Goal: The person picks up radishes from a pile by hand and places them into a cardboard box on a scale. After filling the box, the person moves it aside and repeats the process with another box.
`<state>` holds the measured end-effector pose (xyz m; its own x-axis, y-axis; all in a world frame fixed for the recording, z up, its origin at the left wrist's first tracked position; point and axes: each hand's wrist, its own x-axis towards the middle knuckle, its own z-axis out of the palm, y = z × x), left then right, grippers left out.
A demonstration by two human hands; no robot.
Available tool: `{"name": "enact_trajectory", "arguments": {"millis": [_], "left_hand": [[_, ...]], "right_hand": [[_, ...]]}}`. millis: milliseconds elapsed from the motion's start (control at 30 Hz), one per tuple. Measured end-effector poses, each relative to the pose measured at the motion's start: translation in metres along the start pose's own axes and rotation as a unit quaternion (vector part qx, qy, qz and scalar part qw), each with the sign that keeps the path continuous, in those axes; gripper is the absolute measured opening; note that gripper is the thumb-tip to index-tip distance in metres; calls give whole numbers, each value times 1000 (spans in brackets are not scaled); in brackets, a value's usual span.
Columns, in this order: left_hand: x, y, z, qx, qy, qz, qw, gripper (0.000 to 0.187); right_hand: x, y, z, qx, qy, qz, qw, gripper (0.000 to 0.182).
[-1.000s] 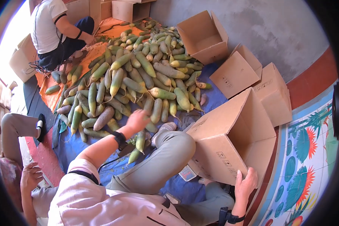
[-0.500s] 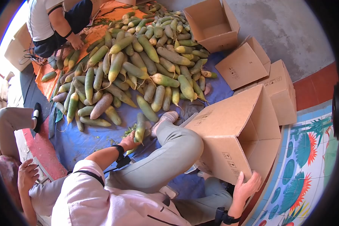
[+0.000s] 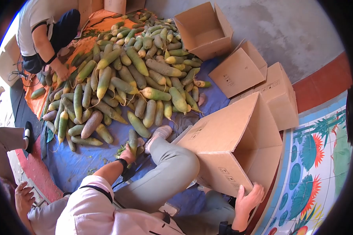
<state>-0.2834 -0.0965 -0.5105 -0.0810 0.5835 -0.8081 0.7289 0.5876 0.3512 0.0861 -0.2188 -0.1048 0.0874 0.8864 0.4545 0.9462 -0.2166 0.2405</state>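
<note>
My left hand (image 3: 127, 155) is closed around a green radish (image 3: 133, 141) held upright over the blue sheet, near my shoe. My right hand (image 3: 250, 197) grips the near edge of an open cardboard box (image 3: 219, 147), thumb on the outer face and fingers over the rim. The box lies tilted beside my knee, its opening turned to the right. Beyond my left hand spreads a large pile of green radishes (image 3: 137, 78). Leaf scraps are by the held radish.
More open boxes (image 3: 204, 29) stand at the back right, next to a red-edged floor and painted tiles (image 3: 302, 176). A person (image 3: 47, 39) crouches at the upper left with a hand at the pile. Another person's hand (image 3: 24, 197) is at the lower left.
The view has shifted, so the pile and boxes appear further left. My left hand still holds the radish and my right hand stays on the box edge. The crouching person's hand has moved along the pile.
</note>
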Motion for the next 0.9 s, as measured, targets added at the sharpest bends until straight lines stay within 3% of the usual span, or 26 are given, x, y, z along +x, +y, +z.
{"name": "enact_trajectory", "arguments": {"millis": [67,133,167,233,333,367,400,467,500,600,733,833,900], "left_hand": [[-9,-2,4,-13,33,-18,999,99],[-1,-15,14,-42,183,-54,981,81],[10,-23,10,-41,186,-51,980,81],[21,-36,-4,-83,-2,-83,993,49],[13,-34,-17,-149,-38,-127,980,34],[39,-50,-6,-108,-96,-97,985,48],[33,-49,0,-109,-94,-94,985,48],[10,-42,5,-162,-6,-79,984,72],[6,-39,2,-177,-36,-84,980,88],[-2,-34,8,-147,35,-63,986,87],[-15,-22,11,-89,41,-65,993,90],[-10,-27,17,-103,58,-73,990,77],[-9,-31,15,-81,-19,-88,993,56]], "right_hand": [[1,0,0,12,0,-4,1000,46],[2,-1,-1,20,2,-2,1000,46],[1,-1,-1,28,-2,-3,1000,46],[1,-1,-1,27,5,-6,1000,46],[0,-2,0,29,15,-13,999,45],[1,-2,0,30,19,-15,999,45],[1,-2,-1,29,22,-14,999,45],[1,-4,-3,39,1,-1,999,45],[1,-4,-3,37,2,-1,999,45],[1,-3,-2,36,8,-8,999,45],[1,-2,-1,38,10,-9,999,46],[1,-3,-1,36,4,-2,999,46],[0,-2,-1,35,4,-1,999,46]]}}
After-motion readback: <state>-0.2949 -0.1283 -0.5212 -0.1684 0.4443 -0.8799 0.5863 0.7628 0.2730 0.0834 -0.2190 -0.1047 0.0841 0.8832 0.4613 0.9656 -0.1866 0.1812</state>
